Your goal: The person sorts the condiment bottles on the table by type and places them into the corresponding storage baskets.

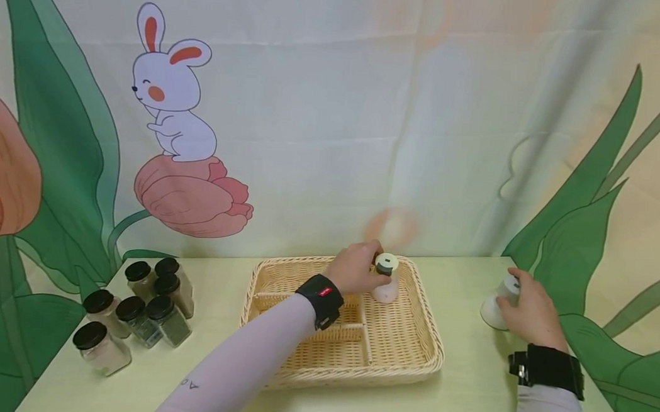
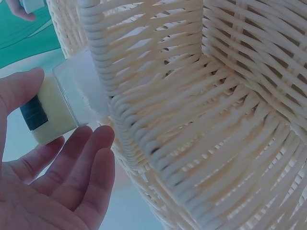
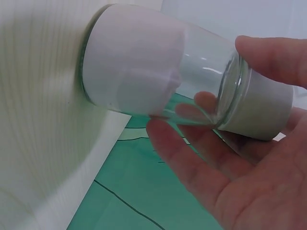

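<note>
My left hand point(image 1: 353, 270) reaches into the back of the wicker basket's point(image 1: 432, 338) right compartment. It grips a glass seasoning jar point(image 1: 386, 292) with white contents by its pale yellow lid, which has a dark patch. In the left wrist view the thumb presses one side of that lid, the fingers lie opposite, and the divider hides the jar's lower end. To the right of the basket, my right hand point(image 1: 536, 314) holds a second glass seasoning jar point(image 3: 139, 62) around its whitish lid. That jar is partly filled with white powder, and its base is at the tabletop.
Several black-lidded spice jars point(image 1: 172, 319) stand in a group on the left of the pale table point(image 1: 206, 375). Wicker dividers point(image 1: 366, 340) split the basket into compartments. Behind the table hangs a curtain point(image 1: 323, 136) printed with a rabbit and flowers.
</note>
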Available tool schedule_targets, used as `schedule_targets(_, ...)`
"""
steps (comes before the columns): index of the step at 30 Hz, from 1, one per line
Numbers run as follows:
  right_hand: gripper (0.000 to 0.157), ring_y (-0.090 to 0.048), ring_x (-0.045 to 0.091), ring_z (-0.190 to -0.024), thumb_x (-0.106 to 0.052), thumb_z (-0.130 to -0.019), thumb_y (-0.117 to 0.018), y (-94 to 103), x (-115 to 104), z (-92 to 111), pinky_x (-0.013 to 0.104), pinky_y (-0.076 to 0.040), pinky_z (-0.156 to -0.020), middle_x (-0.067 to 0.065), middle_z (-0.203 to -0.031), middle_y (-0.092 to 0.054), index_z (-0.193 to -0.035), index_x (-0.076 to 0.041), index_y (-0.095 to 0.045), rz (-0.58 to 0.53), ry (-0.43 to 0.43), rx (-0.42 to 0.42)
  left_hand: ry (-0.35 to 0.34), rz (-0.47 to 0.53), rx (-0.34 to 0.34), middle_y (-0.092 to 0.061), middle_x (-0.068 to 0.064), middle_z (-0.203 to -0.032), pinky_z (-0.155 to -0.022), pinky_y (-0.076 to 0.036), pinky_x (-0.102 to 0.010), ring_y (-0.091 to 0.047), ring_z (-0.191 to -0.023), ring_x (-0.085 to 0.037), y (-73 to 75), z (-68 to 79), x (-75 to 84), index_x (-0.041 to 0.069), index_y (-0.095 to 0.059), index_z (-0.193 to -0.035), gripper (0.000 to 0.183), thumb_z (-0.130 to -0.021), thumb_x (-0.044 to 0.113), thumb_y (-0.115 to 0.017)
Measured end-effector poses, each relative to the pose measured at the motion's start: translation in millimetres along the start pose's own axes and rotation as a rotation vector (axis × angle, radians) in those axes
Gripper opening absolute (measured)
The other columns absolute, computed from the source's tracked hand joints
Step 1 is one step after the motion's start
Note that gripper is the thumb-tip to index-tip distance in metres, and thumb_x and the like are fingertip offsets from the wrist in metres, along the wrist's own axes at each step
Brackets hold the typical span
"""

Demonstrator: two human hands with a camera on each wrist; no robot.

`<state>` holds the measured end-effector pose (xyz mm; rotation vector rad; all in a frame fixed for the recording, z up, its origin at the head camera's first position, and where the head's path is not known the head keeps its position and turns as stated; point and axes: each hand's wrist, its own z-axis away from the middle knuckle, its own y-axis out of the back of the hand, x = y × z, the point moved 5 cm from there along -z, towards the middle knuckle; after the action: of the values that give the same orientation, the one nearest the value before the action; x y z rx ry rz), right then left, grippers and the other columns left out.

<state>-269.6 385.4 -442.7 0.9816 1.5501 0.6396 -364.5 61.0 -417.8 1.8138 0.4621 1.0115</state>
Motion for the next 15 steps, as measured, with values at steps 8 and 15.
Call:
schedule_targets(8, 0.07, -0.046, 0.054, -0.112, -0.019, -0.092, -0.059, 0.0, 0.6, -0.3, 0.063, -0.042, -0.086, 0.04, -0.129, -0.044, -0.15, 0.008, -0.029, 0.01, -0.008, -0.002, 0.021, -0.008, -0.004, -0.061, 0.004, -0.097, -0.068, -0.046, -0.024, -0.056, -0.08, -0.01, 1.7, 2.1, 1.4, 0.019, -0.057, -0.111, 0.042, -0.084, 0.047, -0.072)
schedule_targets(15, 0.072, -0.045, 0.054, -0.114, -0.02, -0.093, -0.06, -0.8, 1.2, -0.2, 0.064, -0.041, -0.086, 0.04, -0.13, -0.043, -0.151, 0.008, -0.028, 0.015, -0.022, -0.009, 0.028, -0.037, 0.013, -0.061, 0.005, -0.098, -0.066, -0.046, -0.025, -0.057, -0.079, -0.01, 3.3, 2.9, 0.7, 0.019, -0.058, -0.113, 0.044, -0.084, 0.049, -0.071)
